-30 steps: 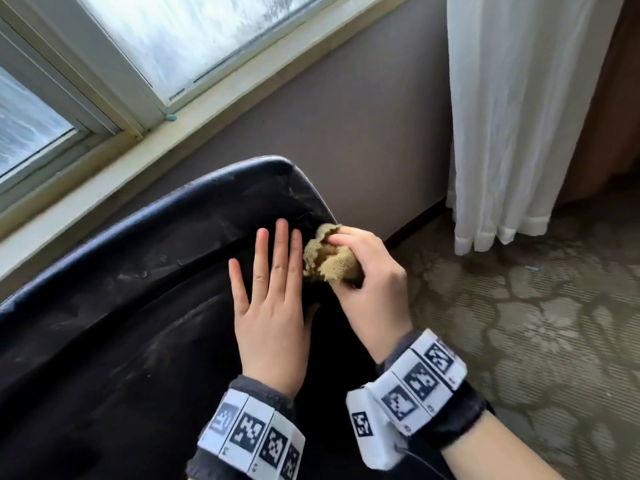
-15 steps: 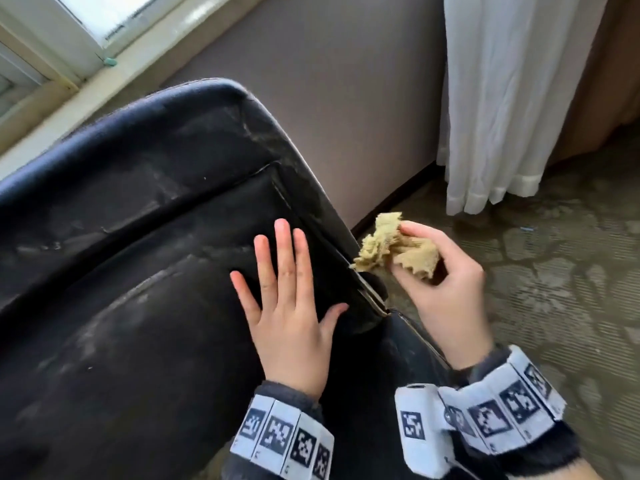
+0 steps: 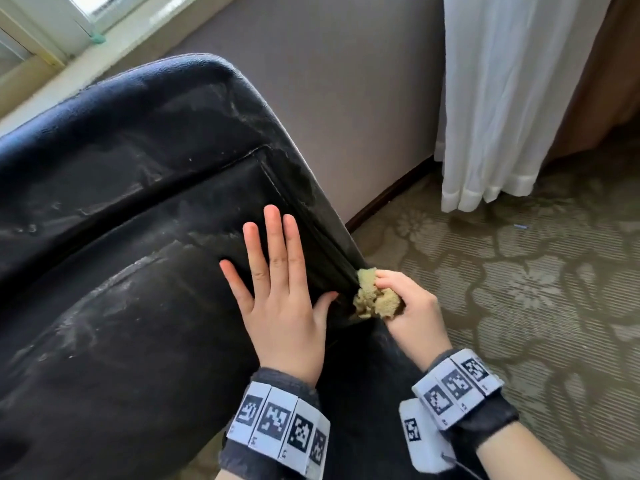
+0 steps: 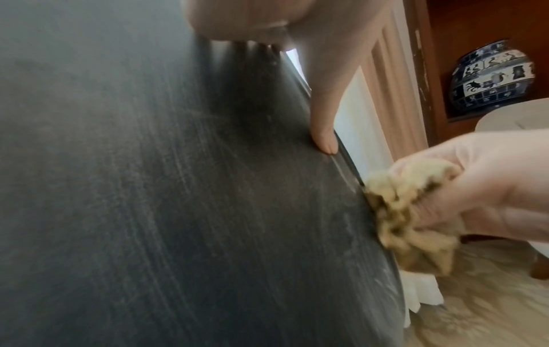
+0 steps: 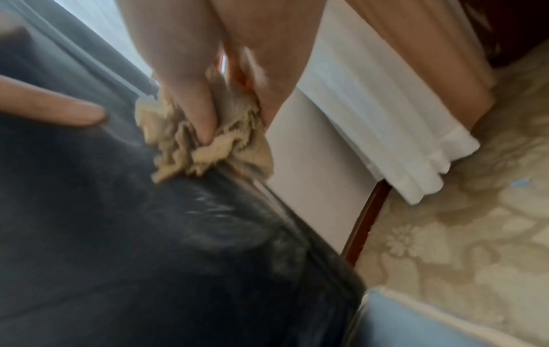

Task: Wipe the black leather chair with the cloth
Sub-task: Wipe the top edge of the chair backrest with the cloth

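Right hand (image 3: pixel 412 306): one, fingers curled round one bunched tan cloth (image 3: pixel 375 299), pressing it against the right edge seam of the black leather chair (image 3: pixel 138 237). Left hand (image 3: pixel 277 289): one, flat with fingers straight and spread, holding nothing, palm down on the leather just beside the cloth, thumb tip near the same seam. Wrist bands: two, one per wrist, printed with square black-and-white markers. Step in hand, by judgement: wiping the edge piping, with pale dusty streaks left across the broad panels. Next move, by judgement: calls for drawing the cloth along the seam under steady pressure, then crossing to the streaked panels, the flat hand bracing. Beyond: patterned carpet (image 3: pixel 519 306), one; white curtain (image 3: pixel 502 98), one; window sill (image 3: pixel 121 39), one.
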The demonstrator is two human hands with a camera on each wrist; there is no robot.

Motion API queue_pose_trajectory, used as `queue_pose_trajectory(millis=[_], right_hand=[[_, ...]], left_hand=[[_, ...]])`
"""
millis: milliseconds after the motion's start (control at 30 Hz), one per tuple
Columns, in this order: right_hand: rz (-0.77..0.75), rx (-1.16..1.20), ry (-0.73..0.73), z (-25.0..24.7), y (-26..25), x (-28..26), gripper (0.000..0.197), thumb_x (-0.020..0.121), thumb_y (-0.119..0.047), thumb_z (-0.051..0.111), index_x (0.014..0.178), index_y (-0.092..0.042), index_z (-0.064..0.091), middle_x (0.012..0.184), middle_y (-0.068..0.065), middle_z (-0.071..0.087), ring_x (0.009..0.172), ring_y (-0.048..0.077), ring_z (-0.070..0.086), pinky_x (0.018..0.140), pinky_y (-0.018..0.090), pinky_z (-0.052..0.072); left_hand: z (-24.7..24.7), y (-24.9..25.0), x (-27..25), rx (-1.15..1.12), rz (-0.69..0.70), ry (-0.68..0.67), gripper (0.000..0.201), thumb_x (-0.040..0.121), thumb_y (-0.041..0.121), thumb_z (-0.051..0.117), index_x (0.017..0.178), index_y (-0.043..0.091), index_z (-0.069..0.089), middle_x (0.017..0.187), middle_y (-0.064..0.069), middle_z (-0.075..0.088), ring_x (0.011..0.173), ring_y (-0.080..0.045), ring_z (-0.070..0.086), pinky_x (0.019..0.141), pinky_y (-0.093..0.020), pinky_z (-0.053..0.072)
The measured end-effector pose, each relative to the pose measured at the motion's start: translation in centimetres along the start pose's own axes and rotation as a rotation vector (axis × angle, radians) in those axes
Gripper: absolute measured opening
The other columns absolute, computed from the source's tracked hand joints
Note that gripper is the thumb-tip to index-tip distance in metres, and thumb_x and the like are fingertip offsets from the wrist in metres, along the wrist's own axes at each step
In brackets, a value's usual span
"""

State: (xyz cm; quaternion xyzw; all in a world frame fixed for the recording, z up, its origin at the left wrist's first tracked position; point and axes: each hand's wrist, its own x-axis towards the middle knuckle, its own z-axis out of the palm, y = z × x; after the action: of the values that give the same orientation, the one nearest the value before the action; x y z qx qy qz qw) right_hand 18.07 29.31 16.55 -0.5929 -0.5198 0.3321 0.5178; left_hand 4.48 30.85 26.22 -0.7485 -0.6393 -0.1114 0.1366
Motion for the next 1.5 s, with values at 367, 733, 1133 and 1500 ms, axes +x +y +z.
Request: queue_pose_trajectory(millis=[367, 733, 1133, 1500], right_hand=[[-0.187, 0.043, 0.038, 1.4, -3.0, 1.5, 0.039, 0.064, 0.009, 0.058, 0.1, -0.001, 0.068, 0.108, 0.001, 0.063, 0.105, 0.006, 0.058, 0.097, 0.01, 0.041], [0.137, -0.246, -0.082, -1.9, 3.6, 0.8, 0.043, 0.066, 0.019, 0.061, 0.102, -0.003, 0.07, 0.104, 0.011, 0.07, 0.099, 0.02, 0.063, 0.083, -0.008, 0.029], [-0.226, 0.091, -0.084, 0.1, 0.7, 1.9, 0.038, 0.068, 0.009, 0.071, 0.104, -0.005, 0.067, 0.111, -0.003, 0.066, 0.104, -0.002, 0.06, 0.093, 0.011, 0.044], [0.099, -0.265, -0.146, 0.3, 13.9, -4.3, 0.056, 0.056, 0.017, 0.055, 0.091, -0.025, 0.067, 0.09, -0.012, 0.067, 0.089, 0.003, 0.062, 0.082, -0.009, 0.032]], left_hand=[[0.1, -0.3, -0.1, 0.005, -0.004, 0.003, 0.118, 0.068, 0.033, 0.075, 0.145, 0.021, -0.014, 0.151, 0.009, -0.026, 0.141, -0.014, -0.022, 0.113, -0.045, -0.015], [0.3, -0.6, 0.1, 0.027, 0.014, 0.022, 0.117, 0.069, 0.045, 0.073, 0.145, 0.02, -0.013, 0.152, 0.008, -0.025, 0.139, -0.013, -0.024, 0.113, -0.043, -0.017], [5.2, 1.7, -3.5, -0.09, -0.045, 0.123, 0.123, 0.065, 0.035, 0.078, 0.145, 0.02, -0.013, 0.15, 0.007, -0.028, 0.14, -0.016, -0.022, 0.114, -0.045, -0.013], [7.0, 1.5, -4.2, -0.111, -0.013, 0.144, 0.133, 0.054, 0.045, 0.081, 0.146, 0.02, -0.011, 0.152, 0.009, -0.025, 0.141, -0.016, -0.019, 0.114, -0.041, -0.014]])
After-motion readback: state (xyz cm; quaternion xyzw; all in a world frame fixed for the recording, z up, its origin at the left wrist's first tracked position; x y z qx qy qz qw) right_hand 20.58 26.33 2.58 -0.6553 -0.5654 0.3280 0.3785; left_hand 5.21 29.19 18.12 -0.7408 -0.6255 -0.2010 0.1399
